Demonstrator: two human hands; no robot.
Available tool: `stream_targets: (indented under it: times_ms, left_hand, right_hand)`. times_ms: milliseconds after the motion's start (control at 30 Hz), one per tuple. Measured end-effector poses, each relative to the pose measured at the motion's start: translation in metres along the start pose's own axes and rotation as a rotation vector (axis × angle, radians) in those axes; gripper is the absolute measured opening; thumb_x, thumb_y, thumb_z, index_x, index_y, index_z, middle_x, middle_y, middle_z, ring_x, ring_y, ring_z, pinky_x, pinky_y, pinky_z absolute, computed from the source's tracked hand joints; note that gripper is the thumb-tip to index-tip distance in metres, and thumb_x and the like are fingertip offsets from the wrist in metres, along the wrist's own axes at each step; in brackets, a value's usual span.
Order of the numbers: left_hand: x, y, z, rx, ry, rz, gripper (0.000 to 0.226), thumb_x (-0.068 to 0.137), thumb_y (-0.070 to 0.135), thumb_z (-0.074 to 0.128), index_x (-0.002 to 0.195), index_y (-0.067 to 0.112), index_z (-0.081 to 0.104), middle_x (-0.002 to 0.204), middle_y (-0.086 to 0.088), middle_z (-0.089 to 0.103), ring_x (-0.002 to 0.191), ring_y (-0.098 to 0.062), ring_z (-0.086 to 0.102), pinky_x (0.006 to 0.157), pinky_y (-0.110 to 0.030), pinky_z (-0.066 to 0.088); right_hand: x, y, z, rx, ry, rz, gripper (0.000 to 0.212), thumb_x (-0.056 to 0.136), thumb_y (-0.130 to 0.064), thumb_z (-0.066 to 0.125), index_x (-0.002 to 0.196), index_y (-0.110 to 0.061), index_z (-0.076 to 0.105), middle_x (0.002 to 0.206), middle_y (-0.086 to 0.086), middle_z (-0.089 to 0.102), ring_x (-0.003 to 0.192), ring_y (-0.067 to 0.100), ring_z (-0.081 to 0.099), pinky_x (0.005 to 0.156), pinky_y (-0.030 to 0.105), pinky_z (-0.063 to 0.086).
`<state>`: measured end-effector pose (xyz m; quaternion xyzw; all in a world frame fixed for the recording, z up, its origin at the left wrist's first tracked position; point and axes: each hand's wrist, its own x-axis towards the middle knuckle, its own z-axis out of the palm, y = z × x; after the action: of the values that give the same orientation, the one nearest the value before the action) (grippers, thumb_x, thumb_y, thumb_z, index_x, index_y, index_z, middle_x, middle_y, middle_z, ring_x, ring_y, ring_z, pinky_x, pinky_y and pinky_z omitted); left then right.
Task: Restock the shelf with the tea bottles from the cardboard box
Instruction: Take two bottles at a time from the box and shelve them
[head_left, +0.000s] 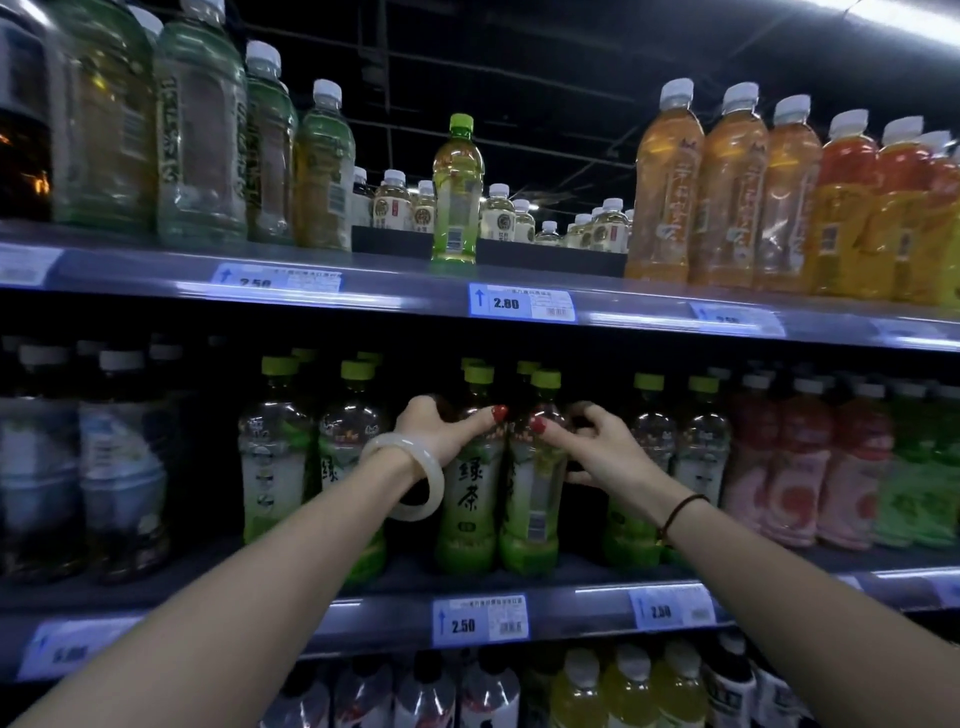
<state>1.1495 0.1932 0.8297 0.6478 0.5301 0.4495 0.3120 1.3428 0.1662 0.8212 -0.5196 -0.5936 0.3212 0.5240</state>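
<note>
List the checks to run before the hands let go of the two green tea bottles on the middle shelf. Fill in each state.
1. Left hand grips the left tea bottle at its shoulder: ok.
2. Right hand grips the right tea bottle at its shoulder: ok.
3. Both bottles upright, bases down on the middle shelf: ok.
4. Labels facing front: left ok; right shows its barcode side, not ok.
5. Space behind the pair: too dark, cannot tell.
6. Cardboard box with remaining stock: out of view, cannot tell.
</note>
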Motion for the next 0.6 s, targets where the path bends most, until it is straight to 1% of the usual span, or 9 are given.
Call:
stream_targets:
  times_ms: [100,167,200,267,333,400,467,500,600]
  left_hand:
    - [-0.006,-0.016,0.008,-0.017,-0.004,-0.022,0.094,0.053,0.061,0.079,0.125,0.008,0.052,0.117,-0.009,0.064,0.106,-0.026,0.062,0.093,-0.045,0.053]
    - [-0.009,-0.024,0.011,-0.078,-0.032,-0.047,0.106,0.040,0.063,0.081,0.126,0.009,0.052,0.118,-0.008,0.065,0.108,-0.026,0.062,0.095,-0.045,0.052]
    - [-0.009,-0.028,0.013,-0.085,-0.056,-0.056,0.103,0.038,0.061,0.081,0.123,0.010,0.054,0.116,-0.007,0.066,0.107,-0.025,0.063,0.095,-0.045,0.052]
    - [-0.014,-0.034,0.017,-0.092,-0.104,-0.061,0.060,0.057,0.045,0.084,0.104,0.016,0.062,0.104,-0.003,0.069,0.102,-0.022,0.065,0.095,-0.042,0.052]
    - [-0.014,-0.041,0.022,-0.119,-0.108,-0.047,0.027,0.071,0.033,0.080,0.089,0.023,0.062,0.096,0.001,0.069,0.100,-0.021,0.065,0.093,-0.039,0.052]
    - [-0.012,-0.044,0.024,-0.118,-0.109,-0.032,0.026,0.073,0.034,0.078,0.091,0.022,0.064,0.099,0.000,0.070,0.099,-0.020,0.066,0.093,-0.039,0.053]
    - [-0.010,-0.043,0.021,-0.083,-0.119,-0.024,0.032,0.073,0.037,0.078,0.096,0.018,0.065,0.103,-0.002,0.071,0.099,-0.019,0.066,0.093,-0.039,0.053]
    - [-0.008,-0.042,0.019,-0.060,-0.129,-0.033,0.034,0.073,0.038,0.077,0.097,0.017,0.065,0.103,-0.003,0.071,0.099,-0.020,0.066,0.093,-0.039,0.053]
    - [-0.004,-0.043,0.014,-0.008,-0.181,-0.047,0.047,0.066,0.043,0.080,0.099,0.012,0.068,0.104,-0.005,0.072,0.101,-0.022,0.066,0.095,-0.044,0.052]
  right_hand:
    - [-0.001,0.014,0.007,-0.090,-0.022,-0.035,0.061,0.072,-0.016,0.080,0.120,-0.015,0.043,0.105,-0.003,0.064,0.108,0.017,0.060,0.092,0.031,0.050]
    - [-0.001,0.019,0.010,-0.097,-0.012,-0.054,0.064,0.074,-0.010,0.078,0.126,-0.016,0.041,0.103,-0.009,0.059,0.105,0.014,0.058,0.089,0.025,0.046]
    - [0.000,0.021,0.010,-0.088,-0.005,-0.044,0.065,0.075,-0.011,0.078,0.128,-0.014,0.041,0.109,-0.009,0.057,0.108,0.013,0.055,0.092,0.026,0.044]
    - [0.000,0.026,0.009,-0.057,0.001,-0.004,0.058,0.074,-0.017,0.078,0.122,-0.013,0.045,0.120,-0.006,0.052,0.118,0.016,0.050,0.103,0.035,0.042]
    - [-0.003,0.034,0.011,-0.065,-0.037,0.041,0.051,0.076,-0.019,0.077,0.119,-0.015,0.048,0.122,-0.003,0.055,0.122,0.020,0.050,0.100,0.041,0.045]
    - [-0.009,0.041,0.015,-0.088,-0.089,0.058,0.050,0.081,-0.018,0.071,0.126,-0.017,0.047,0.121,0.000,0.059,0.116,0.020,0.054,0.083,0.030,0.048]
    - [-0.013,0.043,0.017,-0.059,-0.113,0.050,0.046,0.086,-0.017,0.066,0.128,-0.017,0.048,0.112,-0.004,0.061,0.109,0.017,0.055,0.069,0.019,0.042]
    - [-0.013,0.043,0.016,-0.039,-0.123,0.060,0.043,0.087,-0.017,0.065,0.127,-0.018,0.048,0.107,-0.008,0.060,0.107,0.016,0.055,0.069,0.020,0.042]
    - [-0.009,0.042,0.012,-0.046,-0.165,0.102,0.037,0.087,-0.021,0.065,0.120,-0.025,0.050,0.104,-0.011,0.060,0.109,0.018,0.054,0.084,0.035,0.043]
